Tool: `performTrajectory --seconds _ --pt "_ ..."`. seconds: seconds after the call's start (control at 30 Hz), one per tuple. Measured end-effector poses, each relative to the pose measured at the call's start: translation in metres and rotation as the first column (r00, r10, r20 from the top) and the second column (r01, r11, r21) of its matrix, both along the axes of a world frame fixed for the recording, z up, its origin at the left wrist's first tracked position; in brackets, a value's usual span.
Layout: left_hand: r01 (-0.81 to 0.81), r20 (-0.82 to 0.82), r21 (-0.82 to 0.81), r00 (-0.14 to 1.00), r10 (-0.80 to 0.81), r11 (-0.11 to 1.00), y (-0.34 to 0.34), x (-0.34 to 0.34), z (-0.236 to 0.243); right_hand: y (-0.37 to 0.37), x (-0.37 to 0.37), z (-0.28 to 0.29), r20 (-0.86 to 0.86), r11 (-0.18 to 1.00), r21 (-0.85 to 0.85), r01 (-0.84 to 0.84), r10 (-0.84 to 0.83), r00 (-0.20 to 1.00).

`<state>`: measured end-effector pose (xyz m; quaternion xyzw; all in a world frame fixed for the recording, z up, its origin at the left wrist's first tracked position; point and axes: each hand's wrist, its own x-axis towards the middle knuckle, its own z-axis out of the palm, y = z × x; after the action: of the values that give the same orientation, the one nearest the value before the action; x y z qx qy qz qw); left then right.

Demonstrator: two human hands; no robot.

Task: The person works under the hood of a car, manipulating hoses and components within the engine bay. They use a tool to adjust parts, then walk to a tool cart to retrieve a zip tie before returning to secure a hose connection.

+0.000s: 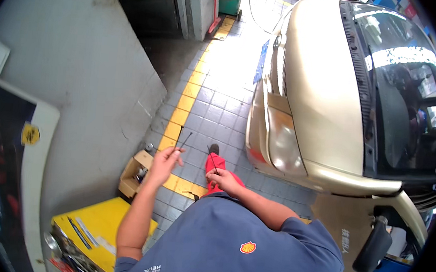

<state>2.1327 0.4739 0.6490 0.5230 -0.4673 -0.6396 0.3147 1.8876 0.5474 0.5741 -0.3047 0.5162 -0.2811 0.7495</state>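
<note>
My left hand (168, 161) is raised in front of me, fingers closed on thin black cable ties (186, 139); two ends stick out above it, one with a small thicker tip. To its right, my right hand (223, 179) pinches another thin black cable tie (213, 159), which points up and slightly left. The two hands are apart, in front of my red trousers (215, 161). How much of each tie lies inside the fingers is hidden.
A gold van (321, 83) stands close on the right, its door open near my right elbow. Left are a grey wall (77, 87), an open cardboard box (130, 177) and a yellow-topped cabinet (110, 217) with tools. A yellow line (181, 109) crosses the tiled floor.
</note>
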Motion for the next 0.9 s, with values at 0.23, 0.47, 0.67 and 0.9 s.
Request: performTrajectory --seconds 0.23,0.47,0.67,0.9 --pt "-0.157 -0.311 0.310 0.915 0.256 0.938 -0.148 -0.040 -0.002 -0.276 0.000 0.031 0.119 0.981 -0.084 0.173 -0.163 0.979" --pt "-0.117 -0.264 0.294 0.944 0.198 0.949 -0.381 -0.061 0.001 -0.501 -0.022 0.081 0.105 0.975 -0.219 -0.032 0.056 0.993" --pt "0.222 -0.326 0.293 0.937 -0.121 0.930 -0.584 -0.109 -0.038 -0.641 -0.049 0.052 -0.054 0.960 -0.212 0.182 -0.197 0.979" --pt "0.658 -0.220 0.328 0.751 -0.622 0.678 -0.809 -0.199 -0.013 -0.772 -0.144 0.048 0.002 0.763 -0.182 0.621 -0.631 0.776"
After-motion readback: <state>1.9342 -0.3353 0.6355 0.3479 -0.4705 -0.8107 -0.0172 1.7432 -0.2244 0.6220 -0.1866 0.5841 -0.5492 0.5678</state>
